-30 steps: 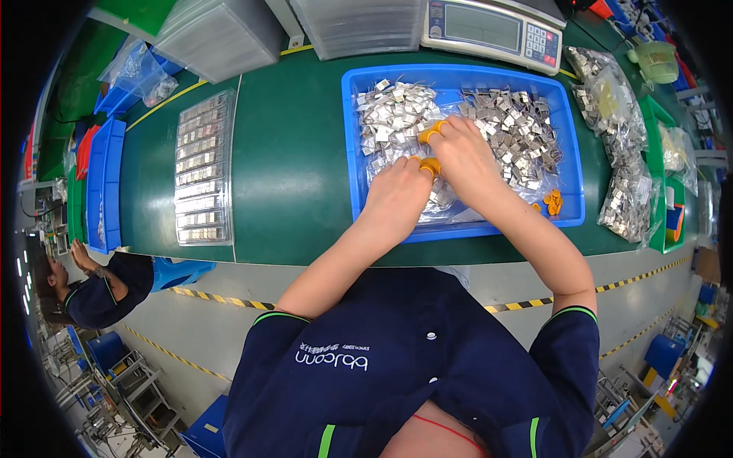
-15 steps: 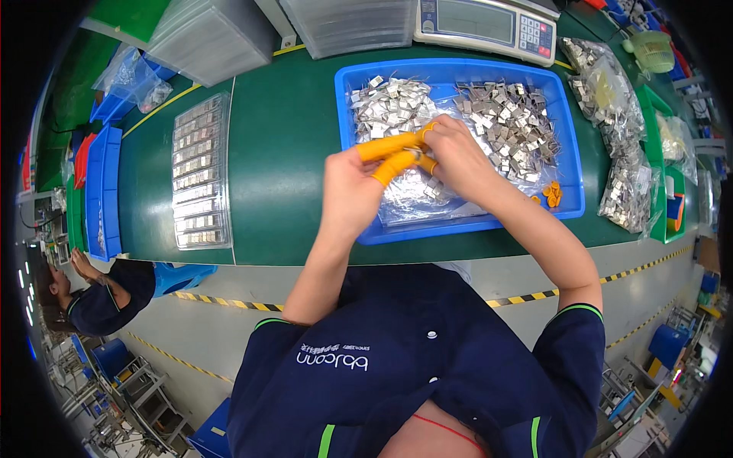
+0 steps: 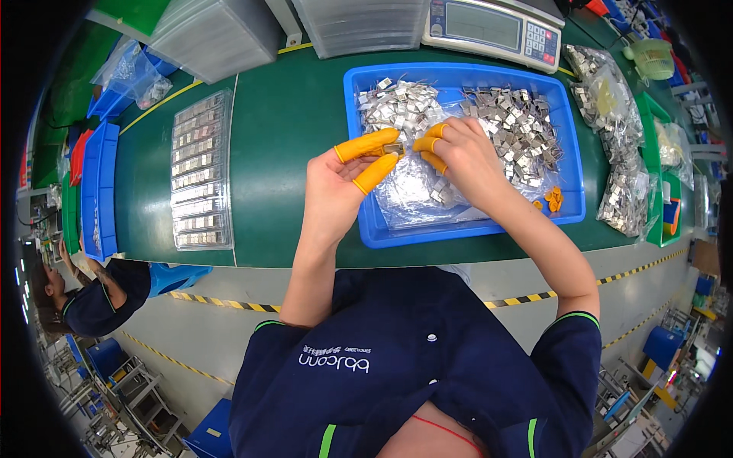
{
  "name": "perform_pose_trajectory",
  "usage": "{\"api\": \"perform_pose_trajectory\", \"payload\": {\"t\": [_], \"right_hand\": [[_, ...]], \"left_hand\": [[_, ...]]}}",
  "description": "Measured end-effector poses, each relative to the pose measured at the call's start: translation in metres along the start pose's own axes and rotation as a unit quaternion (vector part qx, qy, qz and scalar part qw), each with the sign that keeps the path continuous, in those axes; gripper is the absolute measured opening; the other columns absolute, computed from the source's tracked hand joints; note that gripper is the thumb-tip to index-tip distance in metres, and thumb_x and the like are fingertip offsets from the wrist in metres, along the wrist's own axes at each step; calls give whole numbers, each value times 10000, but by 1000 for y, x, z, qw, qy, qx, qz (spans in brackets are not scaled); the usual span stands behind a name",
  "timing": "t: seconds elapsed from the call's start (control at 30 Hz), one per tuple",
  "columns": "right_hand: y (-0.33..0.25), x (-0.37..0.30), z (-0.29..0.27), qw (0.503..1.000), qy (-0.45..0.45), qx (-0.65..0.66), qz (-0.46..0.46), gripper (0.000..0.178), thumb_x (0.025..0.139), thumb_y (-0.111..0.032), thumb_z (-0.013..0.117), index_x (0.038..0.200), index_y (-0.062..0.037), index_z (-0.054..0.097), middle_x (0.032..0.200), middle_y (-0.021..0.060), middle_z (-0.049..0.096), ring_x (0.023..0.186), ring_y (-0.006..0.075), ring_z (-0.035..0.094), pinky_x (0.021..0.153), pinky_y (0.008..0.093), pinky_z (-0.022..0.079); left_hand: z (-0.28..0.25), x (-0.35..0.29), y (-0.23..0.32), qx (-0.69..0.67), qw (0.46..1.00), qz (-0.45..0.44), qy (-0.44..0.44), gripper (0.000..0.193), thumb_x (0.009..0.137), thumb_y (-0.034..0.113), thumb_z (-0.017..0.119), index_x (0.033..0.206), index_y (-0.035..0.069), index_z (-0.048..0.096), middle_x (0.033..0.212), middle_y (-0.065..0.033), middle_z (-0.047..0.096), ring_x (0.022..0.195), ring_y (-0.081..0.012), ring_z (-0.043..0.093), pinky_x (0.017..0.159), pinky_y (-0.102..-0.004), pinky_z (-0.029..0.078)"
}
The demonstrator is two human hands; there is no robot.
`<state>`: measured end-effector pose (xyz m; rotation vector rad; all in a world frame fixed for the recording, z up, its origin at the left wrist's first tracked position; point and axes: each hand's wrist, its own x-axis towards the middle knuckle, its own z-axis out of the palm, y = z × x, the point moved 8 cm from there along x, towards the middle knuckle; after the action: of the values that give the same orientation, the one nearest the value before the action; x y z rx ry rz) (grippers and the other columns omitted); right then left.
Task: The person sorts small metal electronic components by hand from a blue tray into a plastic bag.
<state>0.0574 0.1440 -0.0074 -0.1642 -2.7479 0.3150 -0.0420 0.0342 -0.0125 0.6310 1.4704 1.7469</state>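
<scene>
My left hand pinches a small metal-cased part between finger and thumb, both in yellow finger cots. It is above the left side of a blue tray. Close by on the right, my right hand has its yellow-capped fingers curled together, a small gap from the part. Whether anything is between those fingertips is hidden. In the tray lie two heaps of small metal parts, a whiter one and a greyer one, with clear plastic film between and below them.
Left on the green table lies a clear blister tray with rows of parts. Behind stand clear plastic trays and a weighing scale. Bagged parts lie at right. Orange finger cots sit in the tray's corner. A co-worker is at far left.
My hands were together over the tray and have now come apart. My left hand has drawn slightly left with the metal-cased part, now plainly visible; my right fingers have let go of it.
</scene>
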Motion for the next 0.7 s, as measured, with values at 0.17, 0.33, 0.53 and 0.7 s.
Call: {"api": "perform_pose_trajectory", "payload": {"t": [0.17,0.33,0.53,0.7], "right_hand": [[-8,1,-25,998,63,9,8,221,671,-157,703,873,-76,661,786,37,590,806,217,536,740,343,397],[6,-4,4,995,-36,18,97,189,670,-200,701,792,-61,663,713,66,584,747,226,565,713,335,393],[-1,-1,14,995,-61,-7,81,174,692,-225,696,786,-81,668,704,77,593,690,236,561,676,347,415],[-8,-4,-25,993,-32,25,114,168,714,-153,690,855,-62,683,734,79,621,657,223,589,627,329,456]], "left_hand": [[-4,1,2,-19,1000,-13,4,309,781,-1,645,1077,-59,581,964,-140,645,883,-177,632,724,-232,495],[-7,3,-4,5,1000,-28,3,294,790,27,645,1068,-53,593,941,-133,655,853,-164,636,662,-214,477],[-5,3,-5,-6,999,12,36,244,826,61,619,1041,-54,610,930,-126,657,824,-140,623,671,-218,472],[-8,2,-5,-12,1000,5,10,226,858,101,590,1023,-52,617,836,-100,649,708,-107,581,640,-217,446]]}}
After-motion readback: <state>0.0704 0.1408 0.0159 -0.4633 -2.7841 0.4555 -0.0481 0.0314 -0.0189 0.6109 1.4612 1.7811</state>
